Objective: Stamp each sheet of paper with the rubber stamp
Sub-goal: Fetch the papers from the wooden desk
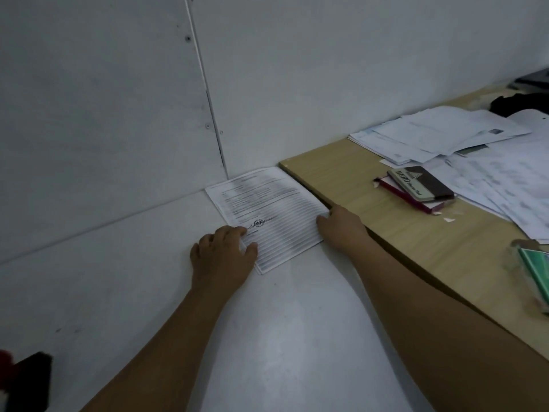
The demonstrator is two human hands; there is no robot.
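Pinning the paper stack (276, 209) just left of the tabletop (356, 179), hands apart: left hand (222, 257) gripping its near-left corner, right hand (341, 227) pressing its right edge; long axis runs away from me, stamp pad tin (421, 182) far right, nearer my right hand.

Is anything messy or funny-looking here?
Yes. The loose papers on the wooden desk are heaped crookedly, overlapping every which way. A small torn scrap lies beside the stamp pad tin.
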